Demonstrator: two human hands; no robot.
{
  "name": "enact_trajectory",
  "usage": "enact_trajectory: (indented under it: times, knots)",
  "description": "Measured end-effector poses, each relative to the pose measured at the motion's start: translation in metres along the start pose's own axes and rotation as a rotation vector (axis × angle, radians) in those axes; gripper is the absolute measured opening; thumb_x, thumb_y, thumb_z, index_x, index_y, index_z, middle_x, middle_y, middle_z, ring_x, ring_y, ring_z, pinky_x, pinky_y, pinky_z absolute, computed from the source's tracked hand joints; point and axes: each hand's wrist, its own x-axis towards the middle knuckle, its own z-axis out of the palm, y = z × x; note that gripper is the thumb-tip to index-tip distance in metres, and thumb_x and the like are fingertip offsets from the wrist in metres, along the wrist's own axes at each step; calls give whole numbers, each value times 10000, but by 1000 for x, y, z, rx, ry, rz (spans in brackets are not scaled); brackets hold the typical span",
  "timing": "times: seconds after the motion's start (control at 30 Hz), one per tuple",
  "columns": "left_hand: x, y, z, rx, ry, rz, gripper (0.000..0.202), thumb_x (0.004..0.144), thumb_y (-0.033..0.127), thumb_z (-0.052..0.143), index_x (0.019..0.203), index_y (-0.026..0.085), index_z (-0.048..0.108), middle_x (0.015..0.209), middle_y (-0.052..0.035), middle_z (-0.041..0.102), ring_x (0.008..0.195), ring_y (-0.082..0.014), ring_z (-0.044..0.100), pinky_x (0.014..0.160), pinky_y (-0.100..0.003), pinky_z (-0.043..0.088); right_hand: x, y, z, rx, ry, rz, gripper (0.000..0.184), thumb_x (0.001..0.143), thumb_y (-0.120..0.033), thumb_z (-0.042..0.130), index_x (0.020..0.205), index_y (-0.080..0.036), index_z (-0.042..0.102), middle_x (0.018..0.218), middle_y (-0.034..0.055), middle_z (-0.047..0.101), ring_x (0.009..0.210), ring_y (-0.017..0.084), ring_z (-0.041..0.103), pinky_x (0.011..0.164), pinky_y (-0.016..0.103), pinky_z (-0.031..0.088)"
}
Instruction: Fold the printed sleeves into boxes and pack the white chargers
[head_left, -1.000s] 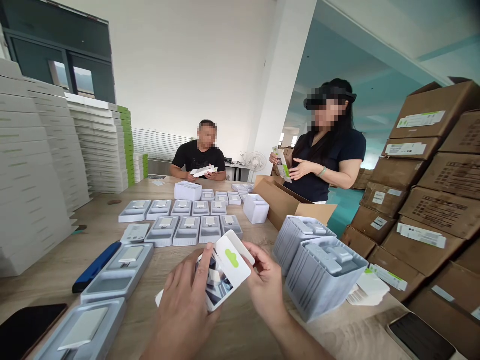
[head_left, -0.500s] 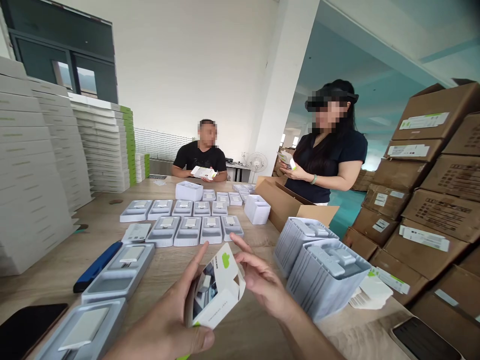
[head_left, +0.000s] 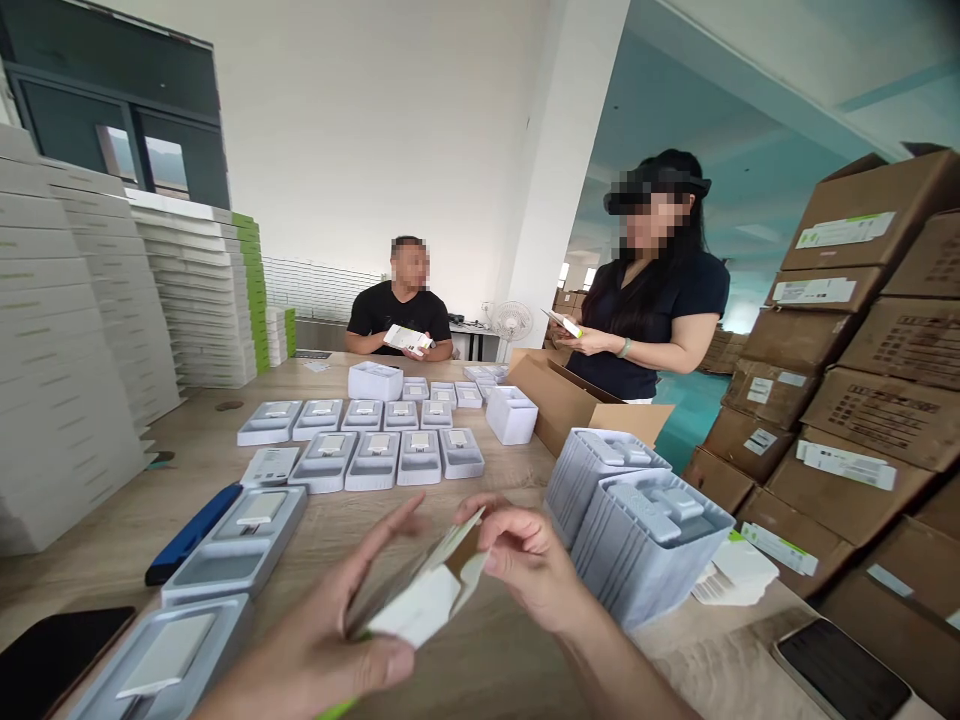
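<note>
My left hand [head_left: 330,620] is wrapped round a small white cardboard box [head_left: 416,605] with green marks, thumb below and fingers along the far side. The box is tilted, and its right end stands open. My right hand [head_left: 529,555] pinches the flap at that open end between thumb and fingers. To the left lie grey moulded trays [head_left: 217,575], each with a flat white device [head_left: 262,508] in one compartment. Beyond my hands, rows of similar trays [head_left: 373,470] hold white devices too. Motion blurs the box's printed face.
Stacks of nested grey trays [head_left: 652,550] stand right, beside folded white boxes [head_left: 739,572] and a phone [head_left: 840,668]. Left are a blue tool [head_left: 193,535], a dark device [head_left: 60,655] and tall white box stacks [head_left: 75,380]. An open carton [head_left: 555,405] and two co-workers are beyond.
My right hand has closed on the flap at the box's end. The box has tipped over, its printed face turning away and its open end showing more.
</note>
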Motion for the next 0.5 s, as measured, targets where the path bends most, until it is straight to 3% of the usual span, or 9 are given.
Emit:
enact_trajectory:
  times: [0.07, 0.13, 0.2, 0.27, 0.37, 0.5]
  knots:
    - [3, -2, -1, 381, 364, 83, 699, 761, 579, 658, 1406, 429, 434, 1484, -24, 405, 1377, -342, 350, 1155, -539, 246, 0, -2, 1, -170, 146, -97, 32, 791, -249, 774, 808, -255, 747, 1033, 17, 625, 925, 145, 599, 790, 238, 471]
    - [5, -1, 3, 599, 593, 106, 637, 784, 579, 627, 1379, 409, 476, 1391, -51, 471, 1171, -316, 543, 1021, -494, 430, -2, -2, 4, -361, 261, -171, 35, 820, -233, 742, 824, -267, 749, 1045, 18, 614, 920, 138, 599, 746, 217, 470]
    - [7, 2, 11, 571, 569, 65, 682, 806, 596, 590, 1433, 413, 393, 1331, -46, 507, 868, -220, 633, 809, -393, 538, -5, 0, 9, -532, 288, -216, 89, 864, -219, 689, 859, -280, 754, 1080, 29, 605, 922, 140, 605, 703, 212, 475]
    - [9, 6, 21, 414, 445, 15, 692, 840, 599, 546, 1466, 421, 312, 1365, -32, 497, 748, -159, 621, 705, -329, 545, -9, 4, 13, -660, 248, -256, 151, 900, -202, 638, 916, -292, 757, 1116, 42, 595, 937, 147, 613, 713, 225, 488]
    - [11, 9, 30, 146, 355, -40, 569, 879, 581, 516, 1399, 373, 416, 1354, -23, 539, 844, -161, 638, 795, -308, 544, -12, 10, 17, -757, 159, -291, 229, 927, -173, 589, 1022, -310, 746, 1145, 50, 583, 911, 143, 615, 754, 254, 498]
    - [15, 4, 28, -68, 378, -39, 386, 867, 546, 578, 1154, 290, 610, 1264, -27, 592, 1016, -207, 635, 919, -326, 522, -12, 13, 17, -741, 117, -265, 245, 941, -184, 567, 1062, -314, 735, 1125, 54, 596, 987, 174, 609, 836, 293, 499]
